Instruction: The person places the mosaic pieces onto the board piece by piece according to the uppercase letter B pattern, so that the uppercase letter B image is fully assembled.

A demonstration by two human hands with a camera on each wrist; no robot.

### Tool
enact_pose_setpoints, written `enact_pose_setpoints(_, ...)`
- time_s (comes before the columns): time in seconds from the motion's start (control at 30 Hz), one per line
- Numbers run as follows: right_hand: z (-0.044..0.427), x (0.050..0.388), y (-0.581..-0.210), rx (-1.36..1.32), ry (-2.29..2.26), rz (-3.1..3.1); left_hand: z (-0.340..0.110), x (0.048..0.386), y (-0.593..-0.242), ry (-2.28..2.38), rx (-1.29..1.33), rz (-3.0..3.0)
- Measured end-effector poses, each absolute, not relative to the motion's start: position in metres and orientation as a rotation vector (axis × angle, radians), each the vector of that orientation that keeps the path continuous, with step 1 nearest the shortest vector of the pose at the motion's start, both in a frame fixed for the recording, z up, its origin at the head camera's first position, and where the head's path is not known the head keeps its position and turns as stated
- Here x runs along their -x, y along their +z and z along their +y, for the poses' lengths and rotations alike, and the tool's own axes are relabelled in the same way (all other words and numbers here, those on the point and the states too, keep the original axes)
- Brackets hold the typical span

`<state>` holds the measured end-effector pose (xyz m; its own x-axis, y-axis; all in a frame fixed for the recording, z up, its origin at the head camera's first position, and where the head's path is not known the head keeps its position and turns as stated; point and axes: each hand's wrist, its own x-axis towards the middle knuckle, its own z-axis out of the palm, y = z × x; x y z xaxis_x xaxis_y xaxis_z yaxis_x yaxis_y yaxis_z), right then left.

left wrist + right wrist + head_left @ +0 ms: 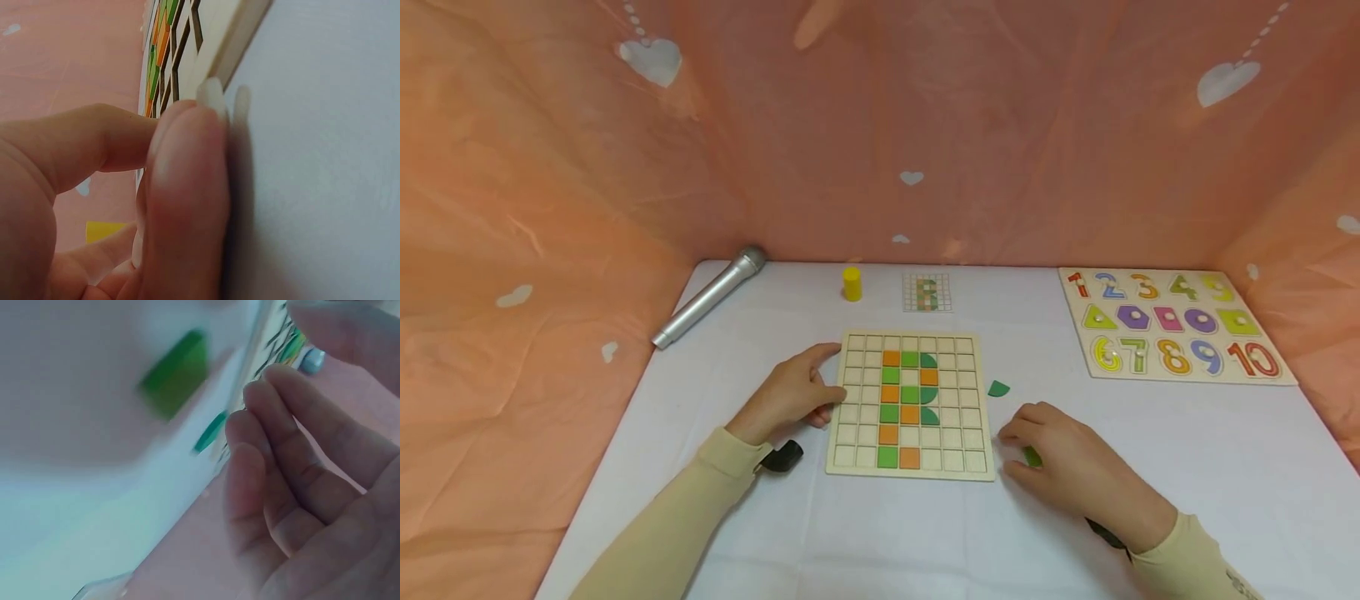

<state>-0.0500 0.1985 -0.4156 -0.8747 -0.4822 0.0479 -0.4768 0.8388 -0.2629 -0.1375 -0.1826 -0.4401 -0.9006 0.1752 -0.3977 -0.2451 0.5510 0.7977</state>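
Note:
A square wooden grid board [958,417] lies flat, with orange, green and dark green tiles set in its middle columns. My left hand [786,387] touches the board's left edge with index finger and thumb; the left wrist view shows a fingertip [211,94] against its side. Right of the board my right hand [1060,458] hovers with loosely bent fingers above a green square tile [1032,456], partly hidden in the head view. In the right wrist view this tile [177,375] is blurred and apart from the fingers. A dark green quarter-circle tile [998,388] lies beside the board.
Behind the board lie a small pattern card [927,293] and an upright yellow cylinder [852,284]. A silver microphone [711,297] lies at the back left. On the back right is a number-and-shape puzzle board [1088,342]. Pinkish-orange cloth [820,167] walls enclose the table.

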Motion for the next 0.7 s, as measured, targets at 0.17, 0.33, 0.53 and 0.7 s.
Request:
enact_pose_setpoints(0.17, 0.219, 0.045, -0.417, 0.732, -0.379, 3.012, -0.183, 0.138, -0.441, 1.303, 0.056, 2.359)
enact_pose_setpoints(0.33, 0.233, 0.044, -0.420, 0.706, -0.387, 3.003, -0.184, 0.138, -0.441, 1.309, 0.056, 2.352)
enact_pose_setpoints(0.53, 0.240, 0.044, -0.425, 0.689, -0.417, 3.011, -0.183, 0.138, -0.440, 1.313, 0.046, 2.354)
enact_pose_setpoints(0.7, 0.238, 0.046, -0.426, 0.648, -0.431, 2.997, -0.183, 0.137, -0.440, 1.317, 0.057, 2.346)
